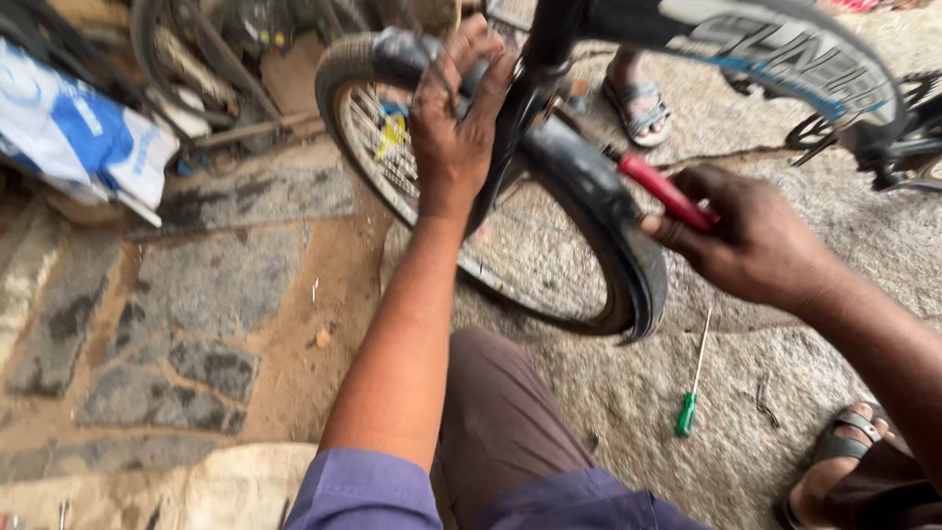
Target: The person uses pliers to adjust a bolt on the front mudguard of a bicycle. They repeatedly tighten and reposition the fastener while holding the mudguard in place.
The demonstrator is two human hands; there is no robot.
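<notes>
Head view: right hand (751, 245) holds red-handled tool (667, 193) pointing up-left toward tyre (599, 196)

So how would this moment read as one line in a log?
left hand: grips bicycle tyre | right hand: holds red-handled tool at tyre | green screwdriver: on ground

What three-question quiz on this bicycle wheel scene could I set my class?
1. True or false: the right hand holds a red-handled tool.
2. Which hand grips the tyre? A) left hand B) right hand
3. What colour is the handle of the screwdriver on the ground?

Key: 1 true; 2 A; 3 green.
</notes>
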